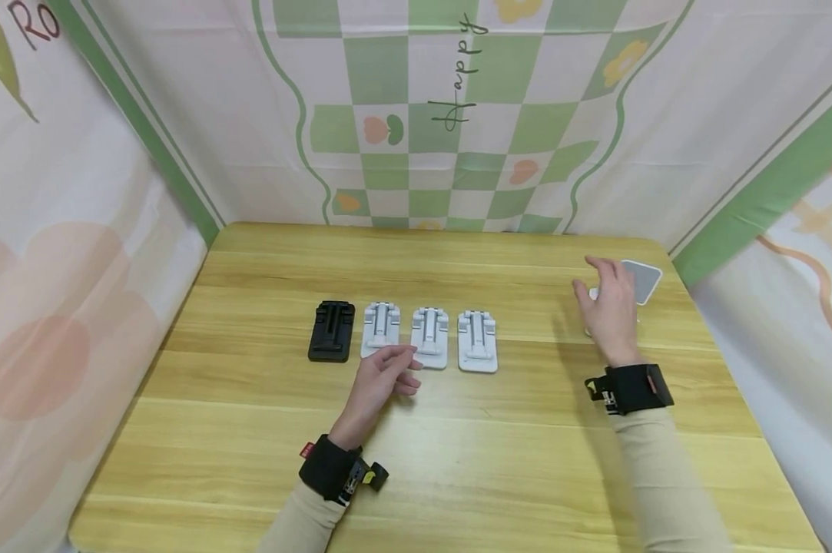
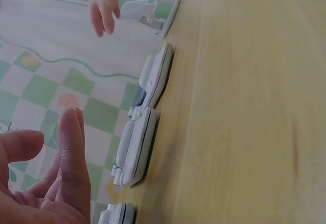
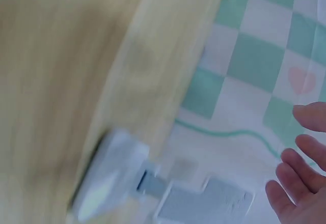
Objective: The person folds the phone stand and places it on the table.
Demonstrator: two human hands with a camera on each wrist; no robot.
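Note:
Four folding phone stands lie folded flat in a row: a black stand (image 1: 331, 332) at the left end, then three white stands (image 1: 477, 342). My left hand (image 1: 381, 378) hovers at the near edge of the two middle ones, fingers loosely bent and holding nothing. At the table's right side an unfolded white stand (image 1: 642, 282) has its grey-padded plate raised. My right hand (image 1: 611, 311) is over it, fingers apart, and hides much of it in the head view. The right wrist view shows that stand's base (image 3: 109, 175) standing apart from the fingers (image 3: 293, 175).
The wooden table (image 1: 457, 476) ends at the back against a hanging cloth (image 1: 388, 77) with green checks. More printed cloth hangs on both sides. Each wrist wears a black strap with a small camera (image 1: 640, 386).

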